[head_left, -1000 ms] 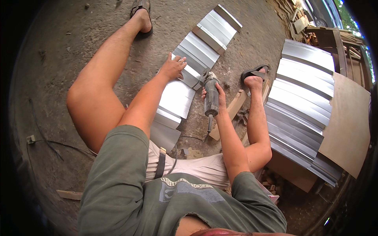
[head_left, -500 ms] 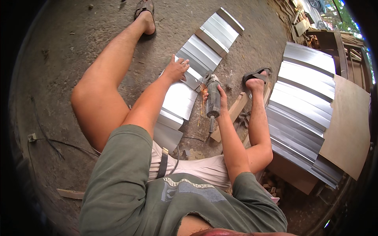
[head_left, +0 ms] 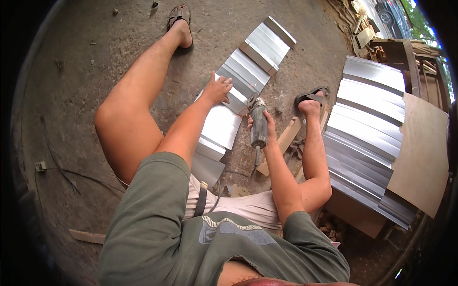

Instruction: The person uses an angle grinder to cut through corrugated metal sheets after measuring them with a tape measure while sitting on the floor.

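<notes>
A long strip of ribbed sheet metal (head_left: 222, 121) lies on the ground between my legs, running from near my lap to the far right. My left hand (head_left: 218, 89) rests on its left edge, fingers stretched out and holding nothing. In my right hand (head_left: 270, 125) is a grey angle grinder (head_left: 259, 128), gripped round the body. Its disc meets the strip's right edge, where a small orange glow of sparks shows. The cable leaves the grinder's near end. A block of wood (head_left: 260, 56) lies across the strip's far part.
Right of my right foot stands a stack of ribbed metal sheets (head_left: 365, 114) with a plywood panel (head_left: 420, 152) on its right side. A wooden beam (head_left: 281, 143) lies beside the grinder. Black cable (head_left: 90, 175) runs over the ground at left, and scrap wood fills the far right.
The long stream of sparks below the disc has shrunk to a small glow. Both hands keep their places on the strip and grinder; the whole view has shifted slightly.
</notes>
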Demonstrator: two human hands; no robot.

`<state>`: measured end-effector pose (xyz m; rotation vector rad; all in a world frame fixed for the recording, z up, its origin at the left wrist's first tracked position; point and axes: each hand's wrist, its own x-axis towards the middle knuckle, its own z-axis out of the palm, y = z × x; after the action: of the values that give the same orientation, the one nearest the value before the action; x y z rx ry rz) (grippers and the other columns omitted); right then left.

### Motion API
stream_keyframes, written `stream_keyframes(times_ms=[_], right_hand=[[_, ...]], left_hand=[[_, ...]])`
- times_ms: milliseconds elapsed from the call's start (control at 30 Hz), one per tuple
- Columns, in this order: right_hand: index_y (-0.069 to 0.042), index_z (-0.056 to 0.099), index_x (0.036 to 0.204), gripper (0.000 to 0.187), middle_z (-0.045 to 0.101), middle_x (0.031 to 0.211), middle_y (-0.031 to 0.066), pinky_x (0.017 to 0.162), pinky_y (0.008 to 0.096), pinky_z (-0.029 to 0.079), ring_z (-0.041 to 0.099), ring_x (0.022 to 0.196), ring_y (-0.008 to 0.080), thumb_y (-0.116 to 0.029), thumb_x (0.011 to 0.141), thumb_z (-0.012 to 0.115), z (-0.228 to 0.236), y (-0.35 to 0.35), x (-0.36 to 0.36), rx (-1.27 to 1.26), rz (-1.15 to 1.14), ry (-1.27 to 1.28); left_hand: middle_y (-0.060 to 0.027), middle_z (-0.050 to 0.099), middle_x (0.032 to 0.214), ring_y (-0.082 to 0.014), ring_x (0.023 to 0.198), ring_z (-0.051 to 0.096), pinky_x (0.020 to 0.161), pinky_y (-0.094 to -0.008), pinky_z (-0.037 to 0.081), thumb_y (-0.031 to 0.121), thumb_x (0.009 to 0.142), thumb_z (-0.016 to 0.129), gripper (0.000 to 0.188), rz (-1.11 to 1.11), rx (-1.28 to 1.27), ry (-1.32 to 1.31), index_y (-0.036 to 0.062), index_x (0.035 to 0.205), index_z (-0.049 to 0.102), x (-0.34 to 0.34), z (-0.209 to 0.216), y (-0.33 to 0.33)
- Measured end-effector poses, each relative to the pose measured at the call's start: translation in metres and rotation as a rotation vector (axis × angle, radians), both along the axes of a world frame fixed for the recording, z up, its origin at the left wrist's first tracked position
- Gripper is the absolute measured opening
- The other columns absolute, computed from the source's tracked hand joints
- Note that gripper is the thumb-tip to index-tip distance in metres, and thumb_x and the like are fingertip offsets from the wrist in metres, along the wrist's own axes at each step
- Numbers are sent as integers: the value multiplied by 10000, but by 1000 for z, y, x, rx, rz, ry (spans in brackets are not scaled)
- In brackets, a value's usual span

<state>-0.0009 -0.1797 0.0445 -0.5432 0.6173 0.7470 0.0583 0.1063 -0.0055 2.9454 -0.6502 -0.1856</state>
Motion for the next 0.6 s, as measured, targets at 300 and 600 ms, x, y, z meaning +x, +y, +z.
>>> stream_keyframes(times_ms=[300,600], right_hand=[[70,508,1228,760,590,976,177,751,426,585,650,849,277,-657,1010,469,19,-4,-24,-33,-103,-63],[86,472,1327,824,619,1097,233,825,502,586,654,938,364,-663,1060,257,62,-43,-35,-1,-372,-254]], left_hand=[[7,412,1630,-239,1464,400,1188,-722,225,591,829,738,816,19,-10,85,193,1509,525,2,6,1],[-57,358,1659,-296,1509,347,1188,-739,205,572,859,742,870,138,4,208,172,1562,421,3,15,-6]])
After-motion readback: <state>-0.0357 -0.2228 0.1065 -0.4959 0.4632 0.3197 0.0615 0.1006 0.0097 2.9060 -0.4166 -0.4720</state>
